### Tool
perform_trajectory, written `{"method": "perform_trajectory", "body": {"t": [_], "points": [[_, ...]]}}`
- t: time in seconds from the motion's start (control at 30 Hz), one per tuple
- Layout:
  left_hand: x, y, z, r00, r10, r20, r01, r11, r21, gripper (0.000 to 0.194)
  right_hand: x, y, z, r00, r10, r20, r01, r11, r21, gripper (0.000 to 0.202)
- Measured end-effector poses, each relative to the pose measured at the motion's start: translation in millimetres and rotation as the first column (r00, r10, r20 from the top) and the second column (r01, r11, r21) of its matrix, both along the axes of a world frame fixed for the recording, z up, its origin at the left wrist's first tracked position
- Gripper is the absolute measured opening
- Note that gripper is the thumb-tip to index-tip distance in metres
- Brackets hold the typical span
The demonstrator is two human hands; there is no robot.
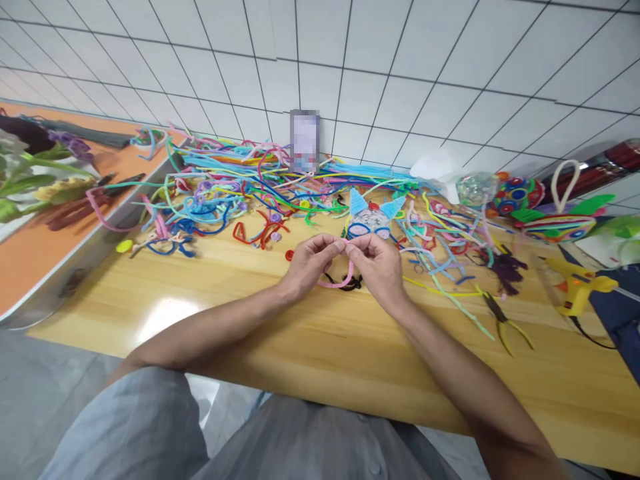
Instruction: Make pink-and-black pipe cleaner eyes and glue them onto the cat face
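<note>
My left hand [311, 262] and my right hand [379, 265] meet fingertip to fingertip above the wooden table. Between them they pinch a pink pipe cleaner [349, 275], which hangs down in a curve below the fingers. Just beneath it lies a black looped piece [354, 284], partly covered by the hands. Right behind my fingers sits a craft figure [370, 219] with light blue pointed ears, a silvery round body and blue ring shapes like glasses; its lower part is hidden.
Heaps of coloured pipe cleaners [220, 200] run along the tiled wall, where a blurred phone [305, 140] leans. At right lie pliers [504, 323] and a yellow glue gun [575, 287] with its cord. An orange-topped drawer unit [45, 260] stands left, bearing crafted flowers.
</note>
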State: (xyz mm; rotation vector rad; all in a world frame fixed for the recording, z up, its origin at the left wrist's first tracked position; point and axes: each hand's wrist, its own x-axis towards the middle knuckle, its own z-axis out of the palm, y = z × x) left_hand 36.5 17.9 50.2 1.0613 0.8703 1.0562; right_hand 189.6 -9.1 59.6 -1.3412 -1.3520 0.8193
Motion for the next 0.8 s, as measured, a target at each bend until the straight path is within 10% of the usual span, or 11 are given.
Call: {"method": "perform_trajectory", "body": {"t": [0.37,0.8], "points": [[-22,21,15.0,0.882,-0.028,-0.471,0.282,0.832,0.479,0.023,10,1,13.1,0.928,-0.046,0.369,-0.046,0.97,0.238,0.007],[-12,-1,35.0,0.966,-0.259,0.022,0.233,0.902,0.364,0.031,-7,-37,35.2,0.997,-0.075,0.002,0.074,0.981,0.181,0.024]]}}
